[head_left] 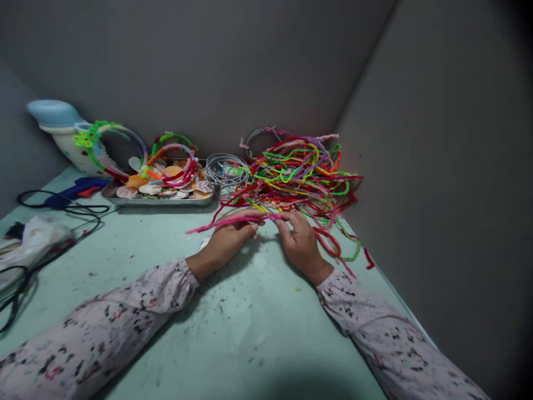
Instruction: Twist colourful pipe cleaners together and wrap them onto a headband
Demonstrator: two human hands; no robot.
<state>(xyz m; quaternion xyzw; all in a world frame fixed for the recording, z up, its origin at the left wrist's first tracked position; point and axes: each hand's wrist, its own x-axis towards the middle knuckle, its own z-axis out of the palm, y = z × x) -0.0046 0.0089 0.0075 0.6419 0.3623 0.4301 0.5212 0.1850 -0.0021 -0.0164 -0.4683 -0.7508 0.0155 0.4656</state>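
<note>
A big tangle of coloured pipe cleaners (297,172) lies heaped in the far right corner of the pale green table (233,333). My left hand (227,239) is closed on a pink pipe cleaner (220,222) that runs out to the left. My right hand (300,241) pinches the same pink strand at its right end, at the foot of the heap. The two hands sit side by side, almost touching. A red pipe cleaner loop (331,241) lies just right of my right hand.
A metal tray (162,201) with shells and wrapped hoops stands at the back. Beside it lie coiled wire rings (227,169), a blue glue gun (79,189) with black cord, a white and blue jug (62,130), and a plastic bag (35,239). Grey walls close in behind and right.
</note>
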